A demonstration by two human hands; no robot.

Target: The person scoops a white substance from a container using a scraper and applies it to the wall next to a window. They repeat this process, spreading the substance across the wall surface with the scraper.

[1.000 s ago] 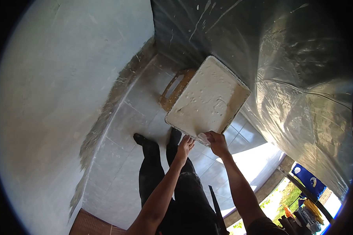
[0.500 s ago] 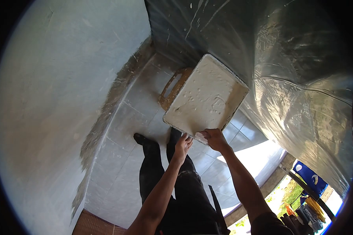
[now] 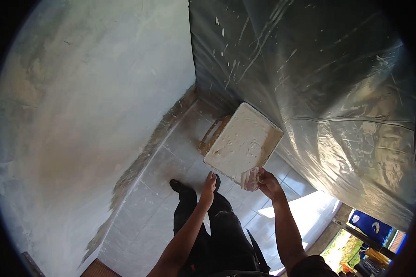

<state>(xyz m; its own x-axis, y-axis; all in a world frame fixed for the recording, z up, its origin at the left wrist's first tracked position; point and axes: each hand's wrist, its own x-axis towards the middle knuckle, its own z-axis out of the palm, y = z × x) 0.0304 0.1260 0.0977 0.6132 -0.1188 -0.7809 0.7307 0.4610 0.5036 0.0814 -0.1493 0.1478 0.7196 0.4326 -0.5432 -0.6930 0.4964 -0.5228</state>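
Note:
My right hand (image 3: 269, 185) grips a small flat scraper-like piece (image 3: 250, 179) smeared with wet white material, at the near corner of a shallow rectangular tray (image 3: 272, 141). Creamy off-white paste (image 3: 241, 138), pitted and lumpy on top, fills much of the tray. Left of that corner, my left hand (image 3: 208, 190) is beside the tray's near edge, fingers stretched out and holding nothing. Beneath the tray shows a brown crate (image 3: 208, 138) with a slot in its side.
A pale coated wall (image 3: 97, 106) rises on the left, with a rough grey band (image 3: 138, 164) along its foot. Dark plastic sheeting (image 3: 319, 69) hangs on the right. My legs stand on grey floor tiles (image 3: 145, 203). A blue cloth (image 3: 370, 226) hangs at lower right.
My right hand has lifted the flat piece out of the tray, turning its coated face into view. My left hand has come away from the rim. The view has tilted upward.

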